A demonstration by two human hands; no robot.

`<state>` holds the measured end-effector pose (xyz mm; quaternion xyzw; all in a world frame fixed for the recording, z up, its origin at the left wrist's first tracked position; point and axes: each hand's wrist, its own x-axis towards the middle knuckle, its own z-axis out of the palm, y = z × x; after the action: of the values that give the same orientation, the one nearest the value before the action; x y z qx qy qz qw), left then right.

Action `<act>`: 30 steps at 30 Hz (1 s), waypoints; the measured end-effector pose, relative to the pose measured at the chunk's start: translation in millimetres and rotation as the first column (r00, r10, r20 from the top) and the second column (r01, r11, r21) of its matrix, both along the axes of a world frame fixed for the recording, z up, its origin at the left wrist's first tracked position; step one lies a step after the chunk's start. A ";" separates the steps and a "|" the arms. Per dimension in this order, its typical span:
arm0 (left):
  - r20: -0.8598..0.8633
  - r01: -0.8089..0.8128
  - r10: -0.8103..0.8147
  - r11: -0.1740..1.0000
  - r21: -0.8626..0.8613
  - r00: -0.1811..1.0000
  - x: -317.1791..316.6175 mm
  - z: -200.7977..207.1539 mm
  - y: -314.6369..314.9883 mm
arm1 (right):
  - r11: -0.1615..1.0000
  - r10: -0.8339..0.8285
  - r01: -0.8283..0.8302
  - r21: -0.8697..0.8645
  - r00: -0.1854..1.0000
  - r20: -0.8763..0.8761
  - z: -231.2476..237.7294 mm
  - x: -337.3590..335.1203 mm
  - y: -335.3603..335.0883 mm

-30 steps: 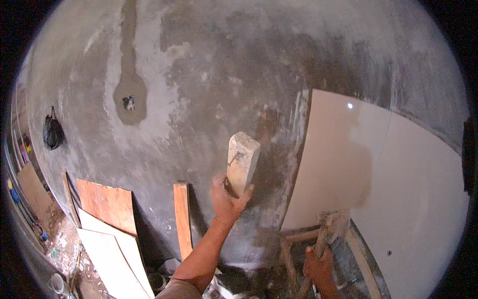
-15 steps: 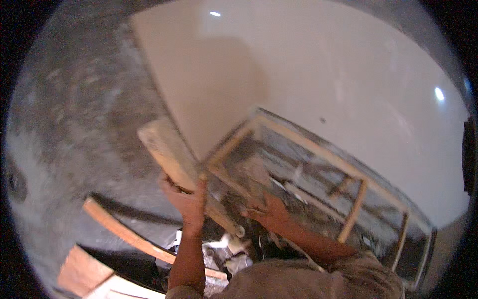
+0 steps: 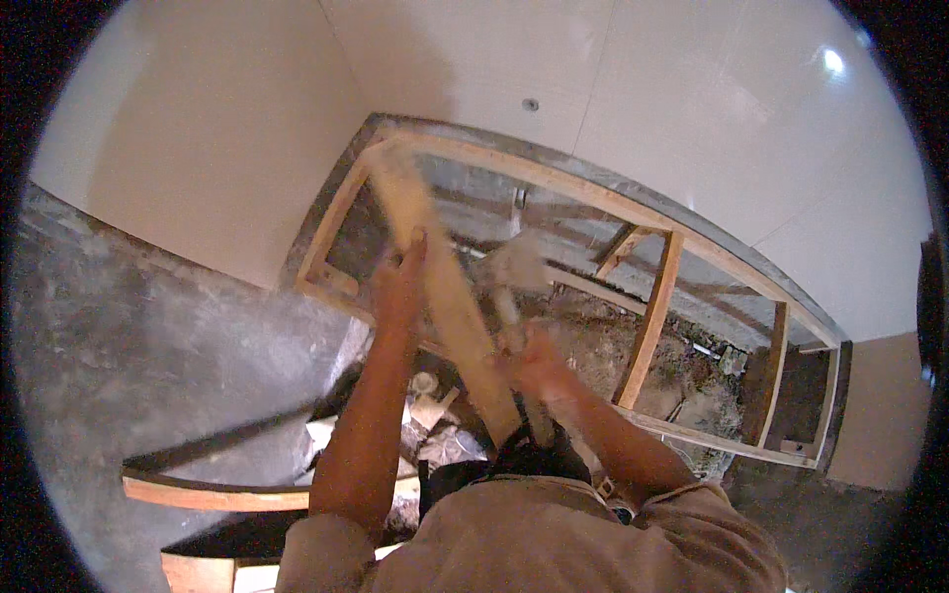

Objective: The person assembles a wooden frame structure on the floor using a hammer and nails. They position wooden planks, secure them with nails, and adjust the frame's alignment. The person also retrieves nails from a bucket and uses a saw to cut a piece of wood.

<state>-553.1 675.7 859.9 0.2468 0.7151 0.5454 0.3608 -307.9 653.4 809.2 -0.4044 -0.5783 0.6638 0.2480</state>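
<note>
A pale wooden plank [image 3: 457, 304] slants in front of me, its far end over the left corner of a wooden frame [image 3: 652, 316]. My left hand [image 3: 400, 282] is closed around the plank's left edge, thumb on top. My right hand [image 3: 542, 368], beside the plank's right edge, is closed on the handle of a short-handled tool [image 3: 516, 265] with a broad, pale head. Motion blurs that head, so its exact kind is unclear. The plank's near end reaches down close to my body.
The frame has several crossbars [image 3: 654, 321] over rough, debris-strewn ground and stands against pale walls [image 3: 593, 69]. On the grey floor [image 3: 178, 346] at left lies a long wooden strip [image 3: 213, 494]. Wood offcuts [image 3: 430, 410] lie below my left forearm.
The plank has moved from the floor side at left to over the frame, carried by my left hand. The view has turned, and the tool in my right hand now shows more plainly.
</note>
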 end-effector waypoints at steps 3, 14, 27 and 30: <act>0.587 0.031 -0.096 0.992 0.119 0.804 43.3 -71.9 32.6 | 0.936 0.126 -0.072 -0.345 0.983 0.136 -38.4 63.0 47.3; 0.793 0.469 -0.268 0.883 -0.026 0.548 246.1 -182.8 46.3 | 0.842 -0.102 0.236 -0.485 0.953 0.286 -64.0 186.2 105.0; 0.130 0.536 -0.528 0.761 -0.365 0.839 169.9 -241.0 75.0 | 0.641 -0.340 0.512 -0.572 0.857 0.386 -80.5 178.0 77.7; 0.029 0.405 -0.456 0.756 -0.514 0.889 121.6 -273.1 75.1 | 0.646 -0.377 0.531 -0.549 0.847 0.376 -78.4 172.7 68.8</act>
<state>-431.5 750.9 586.8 0.3273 0.7734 0.2274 0.4930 -135.2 722.2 730.8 -0.6692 -0.2233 0.6833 0.1881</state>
